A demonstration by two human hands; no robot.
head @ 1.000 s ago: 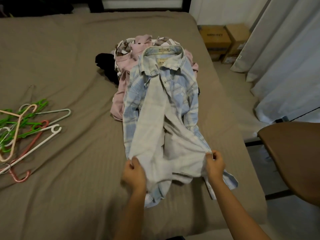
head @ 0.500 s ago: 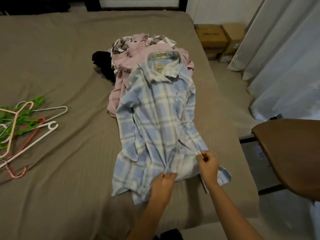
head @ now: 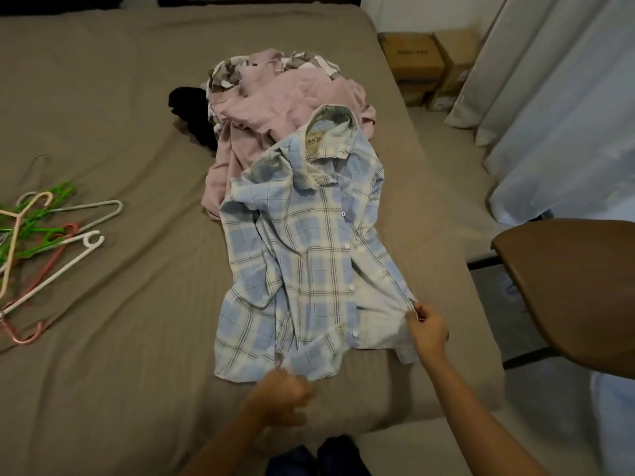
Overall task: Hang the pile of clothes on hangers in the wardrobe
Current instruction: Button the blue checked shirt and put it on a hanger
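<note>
Right hand (head: 426, 329): thumb and forefinger pinch the open front edge of the shirt (head: 302, 255) near its lower right corner; a small grip on a single layer. Left hand (head: 281, 395): fingers curled at the hem, blurred; whether any cloth is inside that fist cannot be told. The shirt lies face up on the near part of the bed (head: 103, 338), buttons showing, front partly open; its collar points away from the person and rests on the pile (head: 285, 97) of pink and striped garments. Assessment: light, limp, thin cloth; likely to sag and fold wherever unsupported; neither slippery nor fragile. A hem pinch would only drag it; for hanging, hold it at the collar or shoulders and feed a hanger through the neck. Hangers (head: 44, 235) lie in a loose heap at the bed's left, well apart from the shirt; a chair (head: 567, 286) stands near the bed's right edge.
</note>
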